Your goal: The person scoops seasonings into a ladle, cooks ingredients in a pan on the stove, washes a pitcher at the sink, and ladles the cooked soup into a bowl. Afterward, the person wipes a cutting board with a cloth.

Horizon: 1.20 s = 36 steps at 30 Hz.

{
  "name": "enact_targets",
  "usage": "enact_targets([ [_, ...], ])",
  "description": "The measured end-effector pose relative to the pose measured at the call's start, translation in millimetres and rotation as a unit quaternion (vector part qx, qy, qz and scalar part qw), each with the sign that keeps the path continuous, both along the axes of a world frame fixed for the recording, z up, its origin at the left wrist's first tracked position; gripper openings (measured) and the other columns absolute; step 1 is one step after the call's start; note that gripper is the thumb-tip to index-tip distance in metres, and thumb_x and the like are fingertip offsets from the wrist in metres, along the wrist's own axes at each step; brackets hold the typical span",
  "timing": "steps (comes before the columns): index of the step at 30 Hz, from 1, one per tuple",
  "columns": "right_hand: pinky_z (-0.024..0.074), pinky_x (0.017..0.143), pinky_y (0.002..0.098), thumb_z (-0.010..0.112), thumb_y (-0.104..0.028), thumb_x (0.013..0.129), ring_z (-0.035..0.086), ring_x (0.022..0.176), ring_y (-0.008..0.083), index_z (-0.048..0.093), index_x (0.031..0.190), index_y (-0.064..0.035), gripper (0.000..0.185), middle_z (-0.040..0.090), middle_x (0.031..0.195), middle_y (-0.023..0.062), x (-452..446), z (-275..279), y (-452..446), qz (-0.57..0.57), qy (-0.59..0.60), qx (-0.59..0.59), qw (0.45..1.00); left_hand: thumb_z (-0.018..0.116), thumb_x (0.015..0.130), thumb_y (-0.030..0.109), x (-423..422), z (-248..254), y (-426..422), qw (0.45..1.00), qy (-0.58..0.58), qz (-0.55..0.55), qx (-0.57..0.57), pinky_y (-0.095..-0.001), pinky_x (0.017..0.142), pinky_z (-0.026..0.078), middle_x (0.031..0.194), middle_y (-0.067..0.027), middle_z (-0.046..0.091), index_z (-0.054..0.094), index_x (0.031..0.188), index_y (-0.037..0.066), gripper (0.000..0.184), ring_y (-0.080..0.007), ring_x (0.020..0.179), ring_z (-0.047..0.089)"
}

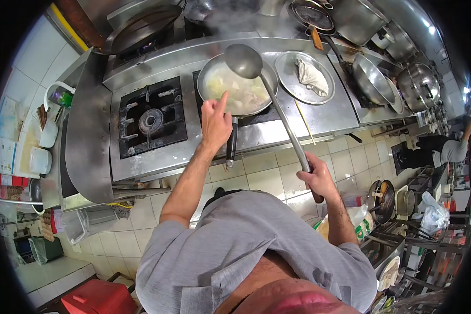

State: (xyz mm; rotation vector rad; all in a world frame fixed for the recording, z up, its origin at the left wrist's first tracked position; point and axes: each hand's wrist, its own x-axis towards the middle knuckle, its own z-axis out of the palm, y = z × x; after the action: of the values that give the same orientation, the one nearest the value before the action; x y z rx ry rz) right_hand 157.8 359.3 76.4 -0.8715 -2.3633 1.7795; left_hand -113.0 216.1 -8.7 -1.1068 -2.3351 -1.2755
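Note:
My right hand is wrapped round the handle of a long metal ladle, whose bowl hangs above the far part of a frying pan. Pale liquid with yellowish pieces fills the pan, which sits on the stove with its black handle toward me. Over the pan's near edge is my left hand, index finger stretched out toward the food and the other fingers curled, holding nothing that I can see. Right of the pan, a round metal tray bears a folded white cloth.
An unused burner lies left of the pan. A thin stick rests below the tray. Metal bowls and pots stand at the right and back right. A large wok is at the back left. Another person stands far right.

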Motion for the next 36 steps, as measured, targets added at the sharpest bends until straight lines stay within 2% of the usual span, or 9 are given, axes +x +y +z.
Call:
enact_targets([
  [14,0.0337,0.034,0.0221,0.058,0.004,0.067,0.043,0.036,0.0095,0.048,0.114,0.0052,0.048,0.049,0.057,0.0021,19.2,0.1,-8.5,-0.027,-0.001,-0.266,0.964,0.05,0.072,0.0,-15.8,-1.3,32.4,0.968,0.099,-0.012,-0.231,-0.044,0.085,0.03,0.1,-0.0101,0.04,0.053,0.121,0.021,0.054,-0.0281,0.096,0.037],
  [17,0.0342,0.035,0.0225,0.058,0.003,0.067,0.044,0.036,0.0094,0.048,0.114,0.0052,0.048,0.048,0.057,0.0017,10.8,-1.5,-5.7,-0.037,-0.005,-0.242,0.97,0.052,0.074,0.002,-3.9,18.0,27.6,0.986,0.045,-0.007,-0.161,-0.0397,0.085,0.032,0.099,-0.0079,0.039,0.052,0.123,0.022,0.053,-0.023,0.094,0.038],
  [18,0.0345,0.035,0.0229,0.058,0.003,0.067,0.044,0.037,0.0092,0.049,0.114,0.0052,0.048,0.047,0.057,0.0016,7.1,-2.5,-5.0,-0.046,-0.007,-0.215,0.975,0.053,0.077,0.005,3.0,34.9,23.4,0.988,-0.097,-0.089,-0.079,-0.0366,0.085,0.032,0.1,-0.0066,0.037,0.05,0.126,0.021,0.052,-0.0199,0.093,0.038],
  [21,0.0357,0.035,0.024,0.057,0.002,0.07,0.045,0.04,0.0089,0.05,0.113,0.0043,0.044,0.047,0.058,0.0013,-7.5,-8.7,4.2,-0.038,-0.027,-0.087,0.995,0.056,0.083,0.022,27.2,92.2,1.0,0.796,-0.456,-0.357,0.174,-0.0277,0.083,0.034,0.1,-0.0033,0.033,0.045,0.131,0.017,0.049,-0.0123,0.087,0.036],
  [25,0.0377,0.038,0.0272,0.056,-0.001,0.071,0.047,0.042,0.0117,0.05,0.112,0.0034,0.041,0.05,0.058,0.004,-28.0,-36.1,30.3,-0.008,-0.052,0.103,0.993,0.047,0.086,0.051,73.9,155.6,-35.0,0.592,-0.43,-0.605,0.313,-0.0372,0.088,0.032,0.101,-0.0018,0.034,0.05,0.126,0.017,0.052,-0.0151,0.083,0.033],
  [28,0.0395,0.04,0.0293,0.056,-0.002,0.07,0.048,0.042,0.0151,0.049,0.113,0.0049,0.044,0.052,0.06,0.0075,-42.6,-49.3,33.2,0.007,-0.056,0.186,0.981,0.033,0.086,0.062,94.9,191.4,-51.9,0.584,-0.317,-0.676,0.318,-0.0417,0.088,0.031,0.1,-0.0033,0.035,0.061,0.109,0.017,0.058,-0.0179,0.084,0.033],
  [30,0.0401,0.04,0.0294,0.056,-0.002,0.07,0.049,0.043,0.0149,0.047,0.114,0.005,0.046,0.052,0.061,0.0081,-51.3,-40.8,23.4,-0.022,-0.074,0.072,0.994,0.029,0.085,0.065,98.9,200.8,-52.5,0.584,-0.288,-0.695,0.303,-0.0418,0.088,0.031,0.099,-0.004,0.036,0.064,0.103,0.017,0.063,-0.0184,0.083,0.033],
  [33,0.0411,0.041,0.0303,0.056,-0.002,0.07,0.05,0.044,0.0164,0.046,0.117,0.004,0.048,0.052,0.061,0.0091,-48.5,-31.2,21.6,0.001,-0.085,0.02,0.996,0.03,0.079,0.072,107.6,204.2,-41.7,0.543,-0.189,-0.762,0.297,-0.0322,0.072,0.032,0.097,-0.0093,0.035,0.065,0.1,-0.003,0.086,-0.0197,0.086,0.033],
  [36,0.043,0.048,0.034,0.057,-0.004,0.07,0.053,0.049,0.0231,0.046,0.118,-0.0006,0.049,0.052,0.061,0.0123,-27.4,-26.9,27.0,0.051,-0.069,0.107,0.991,0.033,0.082,0.068,112.6,196.8,-42.0,0.633,-0.234,-0.65,0.35,-0.0366,0.081,0.032,0.099,-0.0075,0.036,0.064,0.102,0.005,0.073,-0.0194,0.085,0.035],
])
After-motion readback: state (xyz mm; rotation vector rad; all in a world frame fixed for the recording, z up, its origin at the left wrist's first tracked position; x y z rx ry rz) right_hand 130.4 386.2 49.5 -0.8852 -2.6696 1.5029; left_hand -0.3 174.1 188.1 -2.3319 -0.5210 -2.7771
